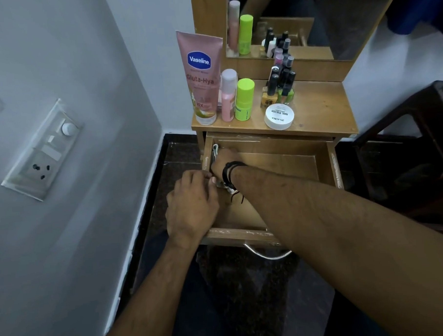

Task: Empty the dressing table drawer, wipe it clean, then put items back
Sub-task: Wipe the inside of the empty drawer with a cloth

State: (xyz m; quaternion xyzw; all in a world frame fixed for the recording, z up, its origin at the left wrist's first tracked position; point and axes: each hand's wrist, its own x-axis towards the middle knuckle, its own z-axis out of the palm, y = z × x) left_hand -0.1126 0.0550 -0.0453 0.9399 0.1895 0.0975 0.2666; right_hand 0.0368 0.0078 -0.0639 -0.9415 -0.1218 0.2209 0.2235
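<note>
The wooden drawer (286,162) of the dressing table is pulled out, and its bare bottom shows. A whitish cloth (215,149) lies along the drawer's left inner wall. My right hand (224,160), with black threads on the wrist, reaches across to that wall and grips the cloth; its fingers are hidden. My left hand (191,204) is at the drawer's left edge, its fingertips curled onto the cloth's near end. On the tabletop stand a pink Vaseline tube (201,77), a pink bottle (228,96), a green bottle (245,100), several nail polish bottles (280,85) and a white jar (279,116).
A mirror (298,24) rises behind the tabletop. The drawer's metal handle (267,255) hangs at its front. A dark chair (417,149) stands close on the right. The wall on the left carries a switchboard (42,150). The floor below is dark.
</note>
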